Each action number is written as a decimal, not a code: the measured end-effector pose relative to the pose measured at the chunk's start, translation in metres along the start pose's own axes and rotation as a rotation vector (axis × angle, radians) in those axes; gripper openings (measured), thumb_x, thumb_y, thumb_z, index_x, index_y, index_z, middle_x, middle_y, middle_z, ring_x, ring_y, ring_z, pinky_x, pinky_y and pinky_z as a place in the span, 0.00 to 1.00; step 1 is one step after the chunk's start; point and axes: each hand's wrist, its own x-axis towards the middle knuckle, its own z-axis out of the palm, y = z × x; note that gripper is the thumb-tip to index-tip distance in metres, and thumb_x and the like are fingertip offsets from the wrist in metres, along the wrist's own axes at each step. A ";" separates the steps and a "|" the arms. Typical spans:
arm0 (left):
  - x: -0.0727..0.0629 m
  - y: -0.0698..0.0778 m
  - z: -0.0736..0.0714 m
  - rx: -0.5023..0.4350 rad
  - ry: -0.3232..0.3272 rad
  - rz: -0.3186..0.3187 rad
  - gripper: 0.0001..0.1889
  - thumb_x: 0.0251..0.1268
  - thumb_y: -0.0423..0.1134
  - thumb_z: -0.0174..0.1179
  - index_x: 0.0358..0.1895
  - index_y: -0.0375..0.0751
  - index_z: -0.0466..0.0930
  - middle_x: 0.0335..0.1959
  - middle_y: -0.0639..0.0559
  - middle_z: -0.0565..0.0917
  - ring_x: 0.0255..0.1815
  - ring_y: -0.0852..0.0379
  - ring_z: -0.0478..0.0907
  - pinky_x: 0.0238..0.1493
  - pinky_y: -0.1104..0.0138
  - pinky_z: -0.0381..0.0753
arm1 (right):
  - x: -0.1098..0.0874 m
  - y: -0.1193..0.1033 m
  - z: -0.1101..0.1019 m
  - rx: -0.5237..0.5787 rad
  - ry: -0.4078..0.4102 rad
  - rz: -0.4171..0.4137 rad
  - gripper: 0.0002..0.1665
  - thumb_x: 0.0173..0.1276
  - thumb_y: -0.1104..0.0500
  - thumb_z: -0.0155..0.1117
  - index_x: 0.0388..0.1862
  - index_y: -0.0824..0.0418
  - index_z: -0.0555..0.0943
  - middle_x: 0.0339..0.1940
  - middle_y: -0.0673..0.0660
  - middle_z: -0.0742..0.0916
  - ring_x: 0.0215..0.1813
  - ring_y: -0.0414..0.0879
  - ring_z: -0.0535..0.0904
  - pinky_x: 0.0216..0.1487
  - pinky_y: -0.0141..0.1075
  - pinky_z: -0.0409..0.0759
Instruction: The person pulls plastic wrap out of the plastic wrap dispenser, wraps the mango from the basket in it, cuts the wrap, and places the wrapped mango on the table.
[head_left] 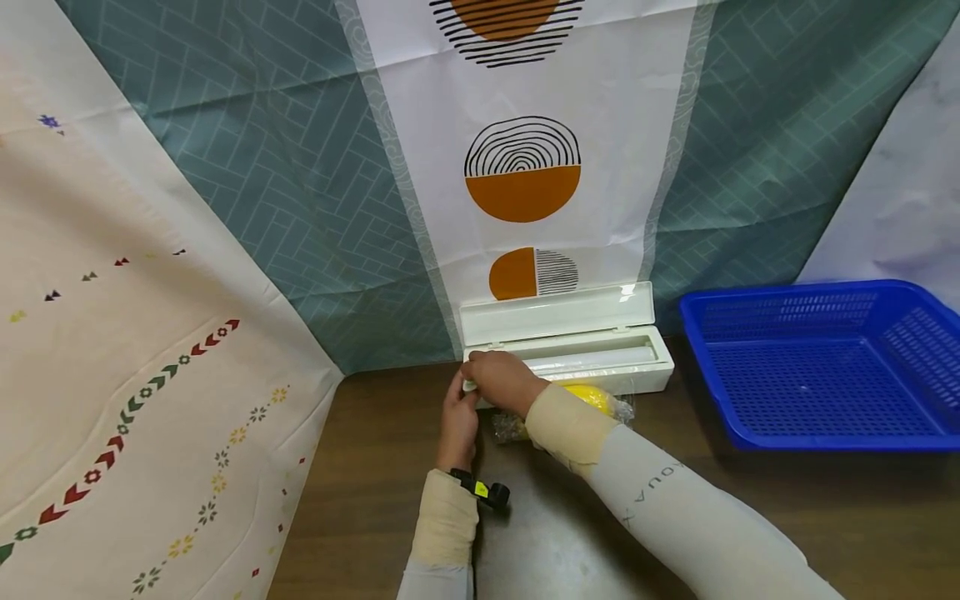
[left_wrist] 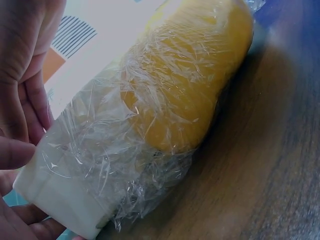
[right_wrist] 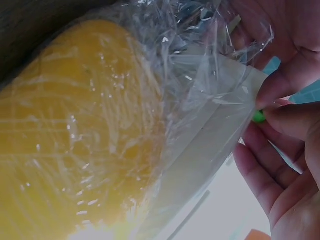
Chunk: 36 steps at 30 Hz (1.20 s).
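Note:
A white cling film dispenser box (head_left: 637, 382) stands against the back cloth, its lid (head_left: 558, 317) raised and a film roll (head_left: 600, 360) inside. My left hand (head_left: 457, 429) holds the box's left end, fingers beneath the corner in the left wrist view. From the right, my right hand (head_left: 504, 383) reaches across to that same corner. Its thumb and finger pinch a small green knob (right_wrist: 259, 116) at the box's edge in the right wrist view. Before the box lies a smooth yellow fruit (left_wrist: 185, 75) wrapped in cling film, with loose crumpled film (left_wrist: 135, 185) at its end.
To the right of the box sits a blue plastic basket (head_left: 708, 375) with mesh walls. The wooden table (head_left: 375, 467) carries a grey sheet (head_left: 547, 542) in front of me. Patterned cloths (head_left: 300, 208) hang behind and at the left.

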 end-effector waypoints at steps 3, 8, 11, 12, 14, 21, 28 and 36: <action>0.002 -0.002 0.000 -0.017 0.002 0.008 0.30 0.72 0.31 0.51 0.76 0.48 0.65 0.80 0.46 0.63 0.83 0.45 0.52 0.81 0.45 0.49 | 0.001 0.001 0.001 -0.009 -0.035 0.016 0.12 0.66 0.66 0.69 0.47 0.58 0.87 0.43 0.54 0.87 0.43 0.48 0.86 0.48 0.41 0.84; 0.002 -0.002 -0.001 -0.023 -0.006 0.012 0.30 0.72 0.30 0.50 0.77 0.47 0.64 0.80 0.45 0.62 0.83 0.45 0.53 0.81 0.45 0.49 | 0.001 0.002 0.002 -0.032 -0.050 0.032 0.12 0.67 0.66 0.69 0.49 0.57 0.87 0.43 0.54 0.87 0.43 0.47 0.86 0.47 0.39 0.84; 0.000 0.002 -0.001 -0.036 -0.015 0.002 0.31 0.72 0.29 0.50 0.78 0.45 0.63 0.81 0.44 0.60 0.83 0.43 0.49 0.81 0.44 0.47 | 0.000 0.001 0.002 -0.032 -0.051 0.035 0.13 0.67 0.66 0.69 0.50 0.57 0.86 0.44 0.54 0.87 0.43 0.47 0.86 0.47 0.39 0.84; -0.001 0.005 -0.001 -0.040 -0.021 0.001 0.31 0.72 0.29 0.50 0.78 0.44 0.63 0.81 0.43 0.60 0.84 0.43 0.49 0.81 0.44 0.47 | 0.000 0.001 0.001 -0.033 -0.051 0.036 0.13 0.67 0.66 0.68 0.50 0.57 0.86 0.44 0.55 0.87 0.43 0.47 0.86 0.47 0.39 0.85; -0.005 0.013 -0.001 -0.046 -0.031 -0.002 0.31 0.71 0.29 0.51 0.77 0.42 0.63 0.81 0.41 0.59 0.84 0.42 0.48 0.81 0.44 0.47 | -0.001 0.001 0.000 -0.036 -0.049 0.036 0.14 0.67 0.66 0.69 0.51 0.58 0.86 0.44 0.55 0.87 0.43 0.47 0.86 0.47 0.39 0.85; -0.014 0.027 -0.001 -0.048 -0.042 -0.023 0.30 0.71 0.28 0.51 0.77 0.39 0.63 0.80 0.40 0.60 0.83 0.41 0.49 0.80 0.44 0.49 | -0.004 -0.001 -0.003 -0.049 -0.043 0.030 0.15 0.65 0.66 0.70 0.51 0.59 0.85 0.44 0.55 0.87 0.41 0.48 0.85 0.45 0.39 0.85; 0.000 0.003 -0.003 -0.033 -0.014 -0.020 0.30 0.72 0.30 0.51 0.77 0.43 0.63 0.82 0.43 0.56 0.85 0.41 0.42 0.81 0.41 0.43 | -0.004 -0.002 -0.001 -0.038 -0.064 0.042 0.17 0.66 0.65 0.70 0.54 0.59 0.85 0.46 0.56 0.87 0.43 0.48 0.86 0.46 0.39 0.85; 0.000 0.000 -0.003 -0.016 -0.004 -0.007 0.30 0.73 0.33 0.52 0.77 0.46 0.64 0.82 0.45 0.57 0.85 0.41 0.42 0.81 0.41 0.44 | -0.005 -0.002 0.000 -0.044 -0.073 0.062 0.20 0.66 0.65 0.70 0.57 0.59 0.84 0.47 0.56 0.87 0.44 0.48 0.86 0.47 0.39 0.85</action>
